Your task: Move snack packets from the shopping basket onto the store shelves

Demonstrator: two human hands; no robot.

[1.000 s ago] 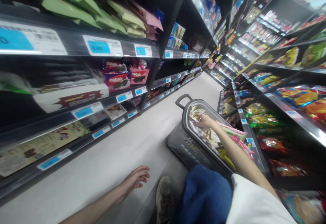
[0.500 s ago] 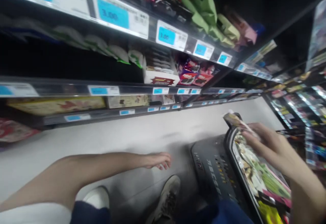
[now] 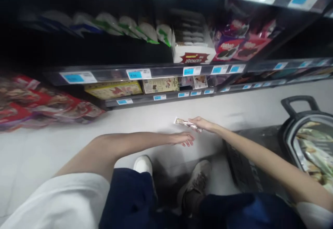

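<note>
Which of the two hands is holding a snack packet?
The right hand: it grips a small brown-and-white snack packet by one end; the left hand below it is empty.

The snack packet (image 3: 187, 123) is slim and flat, a pale wrapper with brownish print too blurred to read. It lies nearly level, long side running left to right, pinched at its right end in my right hand (image 3: 205, 124), just beyond my left hand (image 3: 183, 138).
</note>
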